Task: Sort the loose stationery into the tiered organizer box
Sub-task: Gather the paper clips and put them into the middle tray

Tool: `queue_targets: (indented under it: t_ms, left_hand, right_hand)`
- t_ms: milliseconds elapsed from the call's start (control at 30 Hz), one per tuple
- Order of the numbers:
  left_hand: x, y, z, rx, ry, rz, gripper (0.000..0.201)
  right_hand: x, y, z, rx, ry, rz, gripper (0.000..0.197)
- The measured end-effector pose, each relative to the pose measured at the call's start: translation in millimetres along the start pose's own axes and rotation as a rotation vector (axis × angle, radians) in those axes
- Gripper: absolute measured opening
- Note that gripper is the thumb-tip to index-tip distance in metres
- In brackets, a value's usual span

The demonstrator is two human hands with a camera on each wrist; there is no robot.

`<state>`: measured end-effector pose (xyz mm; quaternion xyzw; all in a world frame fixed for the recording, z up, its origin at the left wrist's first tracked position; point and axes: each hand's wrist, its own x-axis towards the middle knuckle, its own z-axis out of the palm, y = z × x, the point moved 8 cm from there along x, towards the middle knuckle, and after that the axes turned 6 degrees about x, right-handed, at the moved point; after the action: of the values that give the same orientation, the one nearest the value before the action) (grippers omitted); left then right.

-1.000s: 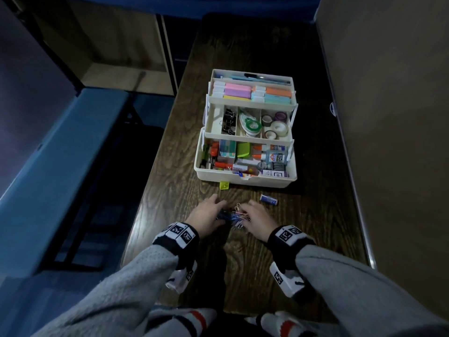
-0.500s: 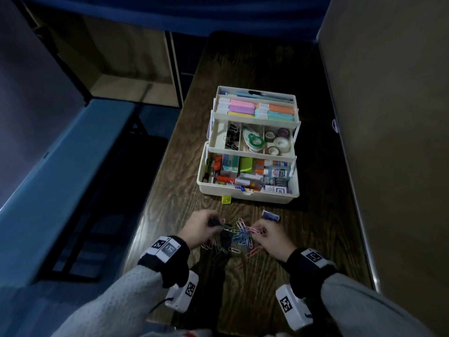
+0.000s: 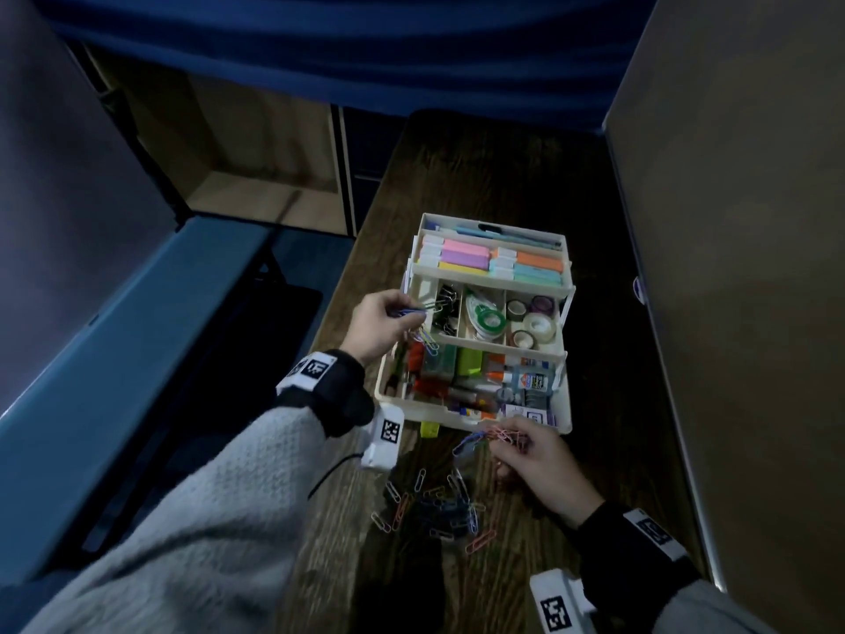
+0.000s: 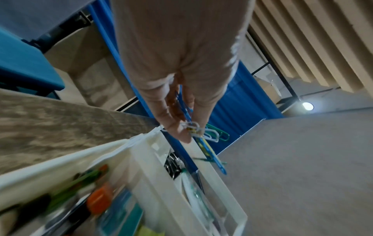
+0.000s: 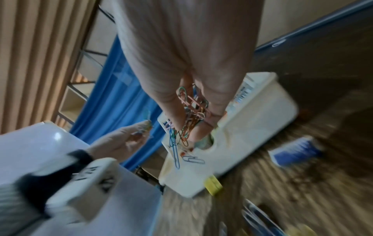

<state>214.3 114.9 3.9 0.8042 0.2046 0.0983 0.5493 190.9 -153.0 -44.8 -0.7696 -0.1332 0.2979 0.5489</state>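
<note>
The cream tiered organizer box stands open on the dark wooden table, its three tiers stepped back. My left hand pinches a bunch of coloured paper clips beside the left end of the middle tier, next to the compartment of black binder clips. My right hand grips another bunch of paper clips just in front of the box's front wall. A loose pile of paper clips lies on the table between my arms.
A small yellow item lies against the box's front wall, and a blue-and-white item lies on the table to its right. A tall beige panel borders the table's right edge. The left edge drops off beside a blue bench.
Both hands rose from the paper clip pile with clips in them. The left hand travelled up to the middle tier; the right lifted to the box's front. The camera came closer.
</note>
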Motion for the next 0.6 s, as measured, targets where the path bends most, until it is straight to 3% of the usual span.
queue_targets:
  t_ms: [233, 467, 600]
  left_hand:
    - [52, 2, 3, 0.078, 0.006, 0.003, 0.012]
    - [70, 10, 9, 0.477, -0.043, 0.156, 0.010]
    - [71, 7, 17, 0.622, -0.005, 0.150, 0.018]
  right_hand:
    - [23, -30, -5, 0.096, 0.003, -0.034, 0.014]
    - [40, -39, 7, 0.107, -0.025, -0.018, 0.013]
    - [55, -42, 11, 0.083, 0.014, 0.011, 0.011]
